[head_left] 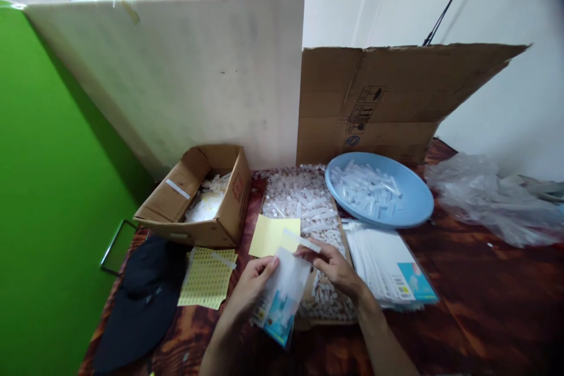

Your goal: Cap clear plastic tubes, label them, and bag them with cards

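Near the table's front edge, the left hand pinches a clear packet by its mouth; the right hand holds what looks like a small white tube there. A loose pinch could drop it among the tray's pieces.

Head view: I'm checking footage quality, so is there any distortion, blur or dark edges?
Head view: wide-angle bending bows the white board and cardboard sheet; the right corners darken; lighting is soft and even; the left hand, right hand and plastic bag look slightly soft.

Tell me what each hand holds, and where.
Left hand grips the small plastic packet at its top edge; right hand pinches a white strip by one end.
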`<state>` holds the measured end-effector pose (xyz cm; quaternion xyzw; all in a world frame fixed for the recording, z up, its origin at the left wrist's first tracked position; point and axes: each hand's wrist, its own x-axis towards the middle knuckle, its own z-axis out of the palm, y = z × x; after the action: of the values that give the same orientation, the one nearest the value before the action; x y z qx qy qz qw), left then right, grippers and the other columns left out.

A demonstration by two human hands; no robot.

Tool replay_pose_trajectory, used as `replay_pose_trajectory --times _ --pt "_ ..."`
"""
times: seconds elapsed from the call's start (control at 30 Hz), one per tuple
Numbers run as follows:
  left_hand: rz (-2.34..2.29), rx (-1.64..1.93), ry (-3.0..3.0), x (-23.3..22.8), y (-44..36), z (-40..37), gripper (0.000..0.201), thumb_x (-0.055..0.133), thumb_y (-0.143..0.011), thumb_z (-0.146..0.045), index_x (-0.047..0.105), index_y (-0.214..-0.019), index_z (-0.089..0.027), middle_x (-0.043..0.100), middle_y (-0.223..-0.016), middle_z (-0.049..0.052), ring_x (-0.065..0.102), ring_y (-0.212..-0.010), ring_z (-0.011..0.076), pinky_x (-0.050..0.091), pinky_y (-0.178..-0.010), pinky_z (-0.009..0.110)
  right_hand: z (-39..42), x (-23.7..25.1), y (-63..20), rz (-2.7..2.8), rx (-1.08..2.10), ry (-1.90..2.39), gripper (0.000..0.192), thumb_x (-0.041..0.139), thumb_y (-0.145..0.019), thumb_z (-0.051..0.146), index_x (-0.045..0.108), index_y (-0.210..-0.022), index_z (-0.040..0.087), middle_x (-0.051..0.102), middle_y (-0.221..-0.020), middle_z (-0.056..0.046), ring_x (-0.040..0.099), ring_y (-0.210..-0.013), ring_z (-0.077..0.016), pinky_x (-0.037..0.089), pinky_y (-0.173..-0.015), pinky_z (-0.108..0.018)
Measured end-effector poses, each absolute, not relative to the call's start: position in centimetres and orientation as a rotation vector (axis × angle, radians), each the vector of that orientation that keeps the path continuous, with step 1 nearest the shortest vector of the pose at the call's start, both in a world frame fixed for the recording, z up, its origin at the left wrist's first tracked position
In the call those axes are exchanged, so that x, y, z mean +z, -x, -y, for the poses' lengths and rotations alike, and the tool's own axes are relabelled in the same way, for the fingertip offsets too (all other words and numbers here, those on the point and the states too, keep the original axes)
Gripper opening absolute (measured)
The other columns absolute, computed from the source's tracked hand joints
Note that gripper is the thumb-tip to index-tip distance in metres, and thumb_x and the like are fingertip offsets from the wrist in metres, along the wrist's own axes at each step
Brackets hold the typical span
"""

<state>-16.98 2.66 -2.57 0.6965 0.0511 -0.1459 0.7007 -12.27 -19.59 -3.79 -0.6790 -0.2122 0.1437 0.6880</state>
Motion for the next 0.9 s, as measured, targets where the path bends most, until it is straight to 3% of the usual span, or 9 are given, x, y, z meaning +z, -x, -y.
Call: replay_pose_trajectory --times 0.17,0.27,0.4,0.47,0.53,0.63,0.73,0.8,0.9 --pt "-0.085 -0.345 -1.579 -2.1 16.6 -2.4 0.052 0.065 -0.084 -0.063 0.073 -0.074 -0.012 0.056 -0.065 0.003 0.04 -0.06 0.0136 0.027 -0.052 0.021 19.6 -3.8 12.1 0.613 0.498 1.527 0.05 0.043 -0.075 0.009 0.082 -0.099 0.027 0.069 -0.108 -0.004 0.062 -0.103 -0.0212 0.05 -0.091 -0.033" --pt "-0.064 -0.299 -1.603 -2.2 16.5 -2.4 0.051 0.065 -0.085 -0.061 0.074 -0.073 -0.012 0.057 -0.065 0.003 0.042 -0.061 0.014 0.029 -0.054 0.021 19.6 -4.0 12.1 0.592 0.562 1.52 0.045 0.047 -0.077 0.012 0.08 -0.104 0.026 0.07 -0.112 -0.003 0.063 -0.102 -0.0214 0.052 -0.085 -0.031" --pt "-0.135 -0.134 -1.622 -2.4 16.5 -2.5 0.046 0.065 -0.087 -0.058 0.077 -0.083 -0.014 0.067 -0.076 0.005 0.053 -0.069 0.0187 0.04 -0.06 0.024 19.7 -4.2 12.0 0.274 0.203 1.514 0.034 0.059 -0.09 0.031 0.07 -0.122 0.024 0.069 -0.119 -0.007 0.065 -0.087 -0.0196 0.054 -0.073 -0.03" --pt "-0.115 0.016 -1.671 -2.0 16.5 -2.4 0.04 0.064 -0.09 -0.053 0.08 -0.09 -0.016 0.071 -0.086 0.007 0.06 -0.081 0.0236 0.047 -0.071 0.027 19.5 -3.9 12.2 0.179 0.022 1.513 0.032 0.06 -0.093 0.038 0.067 -0.12 0.022 0.07 -0.112 -0.009 0.065 -0.085 -0.0203 0.055 -0.075 -0.031" --pt "-0.047 0.173 -1.734 -1.2 16.6 -2.0 0.033 0.062 -0.093 -0.045 0.081 -0.095 -0.019 0.073 -0.101 0.009 0.063 -0.098 0.0277 0.048 -0.088 0.031 19.1 -3.2 12.9 0.193 -0.038 1.507 0.03 0.06 -0.095 0.041 0.068 -0.116 0.022 0.07 -0.11 -0.009 0.066 -0.093 -0.0227 0.056 -0.081 -0.033" --pt "0.07 0.296 -1.809 -0.2 16.7 -0.9 0.023 0.065 -0.092 -0.034 0.081 -0.107 -0.026 0.07 -0.121 0.01 0.061 -0.115 0.0295 0.044 -0.103 0.034 17.6 -2.0 14.4 0.299 0.039 1.441 0.034 0.058 -0.097 0.043 0.064 -0.125 0.025 0.064 -0.127 -0.01 0.064 -0.109 -0.0252 0.055 -0.092 -0.036" --pt "0.192 0.355 -1.893 0.0 16.9 0.3 0.039 0.074 -0.084 -0.025 0.074 -0.123 -0.031 0.066 -0.132 0.01 0.057 -0.123 0.0315 0.04 -0.11 0.039 16.0 -1.5 15.3 0.34 0.07 1.362 0.045 0.059 -0.097 0.046 0.056 -0.138 0.028 0.057 -0.141 -0.01 0.06 -0.123 -0.0268 0.052 -0.101 -0.038" --pt "0.235 0.389 -1.948 -0.2 17.0 0.7 0.046 0.076 -0.082 -0.023 0.072 -0.126 -0.032 0.066 -0.133 0.01 0.056 -0.125 0.0329 0.038 -0.111 0.042 15.5 -1.9 15.3 0.272 0.023 1.379 0.042 0.055 -0.098 0.049 0.061 -0.133 0.026 0.061 -0.137 -0.009 0.058 -0.126 -0.0267 0.048 -0.105 -0.038" --pt "0.233 0.386 -1.99 -0.2 17.1 0.7 0.031 0.072 -0.086 -0.022 0.078 -0.114 -0.033 0.072 -0.117 0.011 0.062 -0.111 0.0313 0.044 -0.102 0.042 15.7 -2.9 14.8 0.159 -0.005 1.456 0.037 0.048 -0.101 0.049 0.072 -0.111 0.022 0.072 -0.114 -0.008 0.065 -0.109 -0.025 0.05 -0.096 -0.034"
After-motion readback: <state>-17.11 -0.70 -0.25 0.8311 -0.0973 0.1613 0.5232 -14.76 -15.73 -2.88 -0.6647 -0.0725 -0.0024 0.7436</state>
